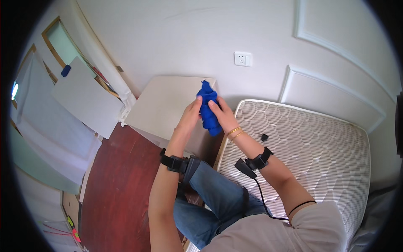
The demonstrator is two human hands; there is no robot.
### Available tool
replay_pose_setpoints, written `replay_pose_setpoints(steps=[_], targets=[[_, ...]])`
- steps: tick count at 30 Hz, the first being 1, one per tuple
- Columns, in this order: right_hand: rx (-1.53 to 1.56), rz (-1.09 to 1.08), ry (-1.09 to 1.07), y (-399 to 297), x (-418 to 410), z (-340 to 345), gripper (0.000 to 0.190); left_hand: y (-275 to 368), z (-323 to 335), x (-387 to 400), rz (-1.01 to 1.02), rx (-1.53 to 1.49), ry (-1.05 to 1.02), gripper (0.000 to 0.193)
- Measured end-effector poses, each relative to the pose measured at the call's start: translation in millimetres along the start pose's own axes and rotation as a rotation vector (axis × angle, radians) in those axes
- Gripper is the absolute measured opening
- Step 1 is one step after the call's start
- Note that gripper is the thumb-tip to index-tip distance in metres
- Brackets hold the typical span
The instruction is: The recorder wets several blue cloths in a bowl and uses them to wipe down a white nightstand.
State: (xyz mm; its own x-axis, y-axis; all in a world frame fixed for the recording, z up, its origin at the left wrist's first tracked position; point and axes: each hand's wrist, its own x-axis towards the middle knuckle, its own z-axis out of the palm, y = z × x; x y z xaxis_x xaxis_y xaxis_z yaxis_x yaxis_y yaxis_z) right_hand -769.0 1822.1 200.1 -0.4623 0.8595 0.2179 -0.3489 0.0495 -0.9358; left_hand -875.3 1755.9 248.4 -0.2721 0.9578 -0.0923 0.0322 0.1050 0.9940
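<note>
Both my hands grip a crumpled blue cloth (208, 114) in front of me, above the near side of a white cabinet (160, 100). My left hand (191, 111) has hold of its left side, the thumb resting on top. On the opposite side, my right hand (224, 114) grips it, thumb likewise on the fabric. The cloth is bunched into a narrow, twisted bundle, with a pointed end towards the wall and a rounded end towards me. The fingers beneath it are mostly hidden.
A bare quilted mattress (302, 151) lies at my right, with a small black object (264, 137) on it. A wall socket with a switch (243, 59) is above the cabinet. Reddish floor (122, 189) and a leaning white board (88, 97) are at the left.
</note>
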Motion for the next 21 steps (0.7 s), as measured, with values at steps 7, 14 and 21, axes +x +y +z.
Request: replay_pose_setpoints(steps=[7,14,21], targets=[[-0.053,0.227,0.010,74.8,40.8,-4.9,0.039,-84.1,-36.0,28.0,0.146,0.259,0.100,0.057],[-0.307,0.456,0.170,187.4,74.9,-22.1,0.046,-199.9,-39.4,22.9,-0.066,1.381,0.427,0.072],[-0.422,0.751,-0.264,208.4,70.5,27.9,0.092,-222.5,-67.9,23.8,0.064,1.431,0.526,0.065]])
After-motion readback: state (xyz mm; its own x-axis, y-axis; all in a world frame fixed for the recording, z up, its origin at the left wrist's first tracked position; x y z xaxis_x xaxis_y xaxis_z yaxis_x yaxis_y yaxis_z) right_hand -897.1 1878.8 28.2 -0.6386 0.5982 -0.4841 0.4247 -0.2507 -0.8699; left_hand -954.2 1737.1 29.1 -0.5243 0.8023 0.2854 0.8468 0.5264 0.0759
